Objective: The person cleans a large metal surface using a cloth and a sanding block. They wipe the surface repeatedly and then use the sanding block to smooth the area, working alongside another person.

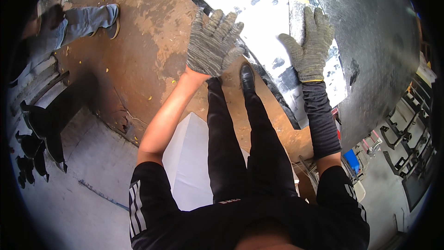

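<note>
Both my hands wear grey knitted work gloves. My left hand (214,41) is spread out, palm down, near the left edge of a white, dark-smudged sheet (259,23); whether it touches the sheet I cannot tell. Over the sheet's right part lies my right hand (312,44), fingers stretched forward and thumb out to the left. Partly under that hand shows a pale, speckled rectangular block (297,21), its left side visible beside the fingers. A dark sleeve (319,115) covers my right forearm.
A dark table surface (379,60) extends right of the sheet. Another person's jeans leg (88,21) is at the far left on the brown, stained floor (138,28). Black curved parts (46,129) stand at left; black brackets (407,143) lie at right, near a blue object (351,159).
</note>
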A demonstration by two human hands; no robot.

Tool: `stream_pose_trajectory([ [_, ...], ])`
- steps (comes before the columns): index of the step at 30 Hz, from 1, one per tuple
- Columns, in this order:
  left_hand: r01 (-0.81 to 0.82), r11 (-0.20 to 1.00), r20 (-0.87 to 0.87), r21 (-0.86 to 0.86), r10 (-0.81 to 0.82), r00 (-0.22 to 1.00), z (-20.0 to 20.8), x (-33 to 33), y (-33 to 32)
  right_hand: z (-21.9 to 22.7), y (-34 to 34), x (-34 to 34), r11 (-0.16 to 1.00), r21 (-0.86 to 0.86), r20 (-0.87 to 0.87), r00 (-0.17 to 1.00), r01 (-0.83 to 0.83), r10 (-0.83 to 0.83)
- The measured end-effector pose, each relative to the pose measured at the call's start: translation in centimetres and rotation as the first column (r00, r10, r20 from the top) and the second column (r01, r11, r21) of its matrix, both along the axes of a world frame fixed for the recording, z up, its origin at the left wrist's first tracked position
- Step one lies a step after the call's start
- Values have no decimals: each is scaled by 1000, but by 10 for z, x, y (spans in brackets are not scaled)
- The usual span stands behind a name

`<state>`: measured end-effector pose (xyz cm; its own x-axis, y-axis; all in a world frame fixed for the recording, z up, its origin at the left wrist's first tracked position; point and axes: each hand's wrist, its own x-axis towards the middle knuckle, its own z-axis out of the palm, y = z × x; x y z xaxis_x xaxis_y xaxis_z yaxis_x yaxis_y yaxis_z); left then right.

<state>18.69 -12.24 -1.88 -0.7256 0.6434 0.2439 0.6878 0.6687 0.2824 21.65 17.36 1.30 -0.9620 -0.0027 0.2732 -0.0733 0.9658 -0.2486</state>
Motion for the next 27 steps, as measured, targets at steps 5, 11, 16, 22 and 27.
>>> stream_pose_trajectory([
  [5, 87, 993, 47, 75, -90, 995, 0, 19, 10, -2, 0, -2, 998, 65, 44, 999, 21, -24],
  [11, 147, 984, 42, 97, -151, 988, 3, 27, -5, -7, 3, -1, 996, 85, 31, 999, 25, -27],
  [16, 203, 973, -6, 113, -204, 979, 5, 27, -2, -11, 7, -2, 995, 98, -3, 1000, 14, -13],
  [22, 174, 984, 18, 41, -175, 984, 13, 23, 1, -5, 2, -3, 996, 78, 39, 998, 43, -46],
  [27, 187, 982, 38, -20, -186, 982, 15, 25, -4, -4, 2, -3, 994, 99, 56, 997, 54, -60],
])
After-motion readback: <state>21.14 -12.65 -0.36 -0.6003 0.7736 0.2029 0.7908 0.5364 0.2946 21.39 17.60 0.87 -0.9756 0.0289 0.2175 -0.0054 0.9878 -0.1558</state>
